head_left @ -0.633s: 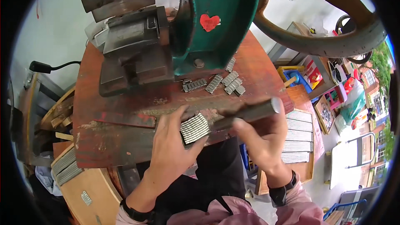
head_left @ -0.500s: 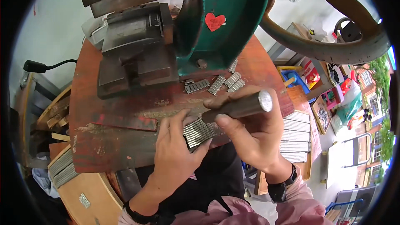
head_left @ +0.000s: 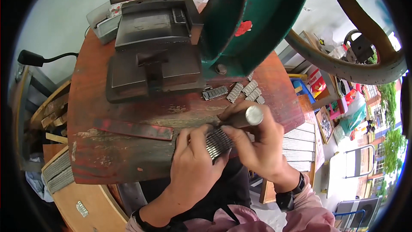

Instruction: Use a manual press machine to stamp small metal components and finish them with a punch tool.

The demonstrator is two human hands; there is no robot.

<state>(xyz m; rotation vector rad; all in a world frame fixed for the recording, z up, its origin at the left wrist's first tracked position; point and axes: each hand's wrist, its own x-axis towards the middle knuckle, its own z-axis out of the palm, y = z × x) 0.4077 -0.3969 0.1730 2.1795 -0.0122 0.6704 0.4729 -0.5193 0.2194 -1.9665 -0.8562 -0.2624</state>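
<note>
A: What worries you in how your hands stand here? The ridged metal block (head_left: 219,143) sits in your left hand (head_left: 194,160), by the near edge of the table (head_left: 92,90), and your left fingers are closed around its sides

B: The likeliest trouble is a slip: if your left grip slackened while the dark metal rod (head_left: 238,120) pressed on the block, its rows could shear apart or the whole block could drop past that edge

A: And your right hand (head_left: 262,151)?

B: Its fingers are wrapped around the rod, thumb laid along the near side. The rod leans, its pale round end turned up toward you and its other end down by your left fingertips; whether it touches the block, you can't tell from here, as the fingers hide that spot

A: So a pinch is possible too

B: Yes, because your right thumb and left fingertips crowd the same corner; a skid of the rod could nip either one

A: How do your arms lie?

B: Both forearms rise from the lower edge and angle inward, the left with the back of the hand upward, the right bent in at the wrist, so the hands nearly meet over the block
</note>
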